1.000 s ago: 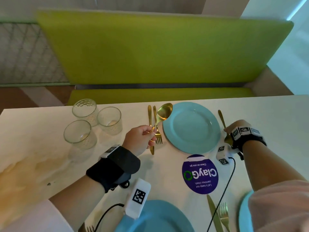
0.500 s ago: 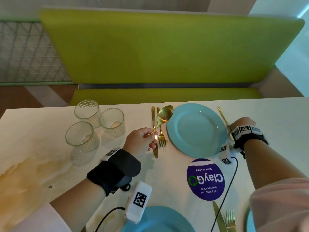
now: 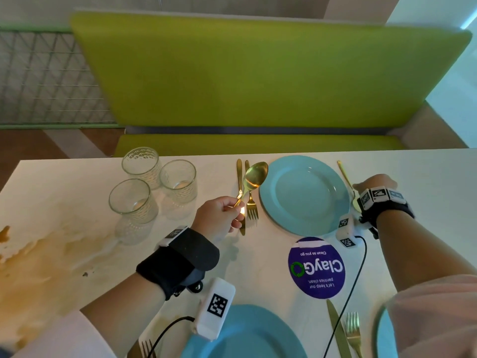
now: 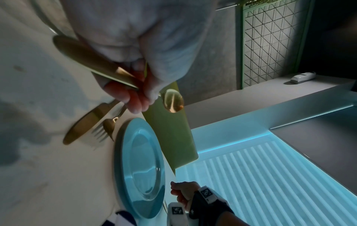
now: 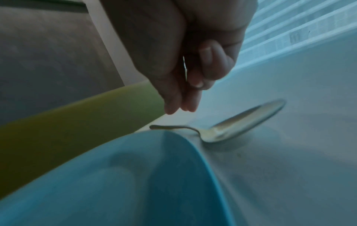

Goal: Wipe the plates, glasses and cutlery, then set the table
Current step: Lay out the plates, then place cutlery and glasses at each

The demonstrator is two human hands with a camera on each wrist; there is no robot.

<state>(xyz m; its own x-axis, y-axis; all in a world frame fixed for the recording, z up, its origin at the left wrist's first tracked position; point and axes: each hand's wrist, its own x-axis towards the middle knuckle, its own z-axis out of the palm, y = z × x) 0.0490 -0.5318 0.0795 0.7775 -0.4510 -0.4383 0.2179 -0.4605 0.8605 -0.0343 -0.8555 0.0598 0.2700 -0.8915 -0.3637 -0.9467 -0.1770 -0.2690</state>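
Note:
My left hand point(image 3: 238, 210) pinches the handle of a gold spoon point(image 3: 255, 177) and holds it raised, bowl up, over a gold knife point(image 3: 239, 174) and fork point(image 3: 251, 208) lying left of the far blue plate point(image 3: 304, 195). The left wrist view shows my fingers point(image 4: 139, 97) wrapped round that spoon's point(image 4: 172, 100) handle. A second gold spoon point(image 3: 346, 177) lies on the table right of the plate. My right hand point(image 3: 371, 182) hovers just above it; in the right wrist view its fingers point(image 5: 181, 108) hang down, empty, over the spoon point(image 5: 241, 125).
Three empty glasses point(image 3: 140, 164) point(image 3: 178, 179) point(image 3: 131, 202) stand at the far left. A near blue plate point(image 3: 253, 332), a knife point(image 3: 338, 332) and fork point(image 3: 353, 332), and a purple sticker point(image 3: 316, 267) sit toward me. A brown stain point(image 3: 38, 267) marks the left. A green bench point(image 3: 258, 73) lies beyond.
Both hands stay almost where they were; the left still holds the spoon up and the right stays over the lying spoon. Only my view has shifted slightly.

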